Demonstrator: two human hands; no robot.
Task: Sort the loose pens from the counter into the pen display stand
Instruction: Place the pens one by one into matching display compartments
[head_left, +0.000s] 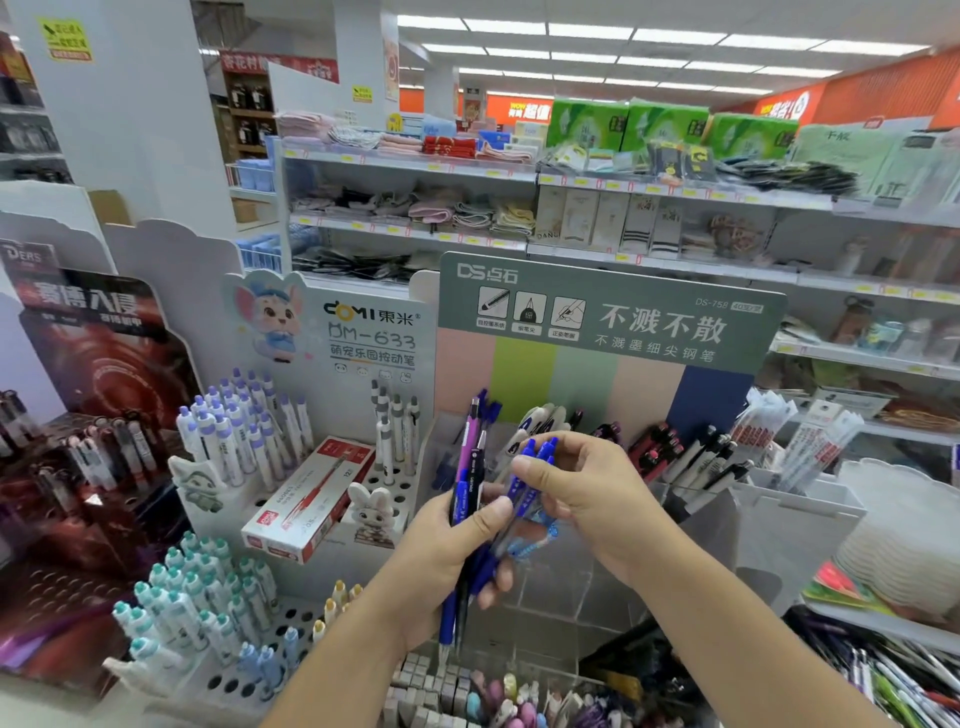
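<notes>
The left hand (447, 540) grips a bundle of pens (470, 499), its fingers (496, 582) curled round the lower barrels and the thumb pressed across the front. The bundle stands nearly upright, blue and dark barrels with one purple pen rising to the top, the tips pointing down past the palm. The right hand (582, 483) is just beside it on the right, held a little higher. Its thumb and first fingers pinch two blue pens (530, 478), which slant up and to the right with their clicker ends above the fingertips; the remaining fingers are loosely bent behind them. The two hands nearly touch at the thumbs.

Both hands hover in front of the pen display stand (597, 322), whose grey-green header board and pastel back panel rise at the far side. In its compartments, pens with white, black and red barrels lean to the right of the hands. To the left stands a white peg-hole rack (291, 618) with lilac-capped and teal-capped pens, and on it lies a red-and-white pen box (306, 499) beside a small rabbit figure (371, 514). Store shelves (519, 244) of folded goods run along the far side.
</notes>
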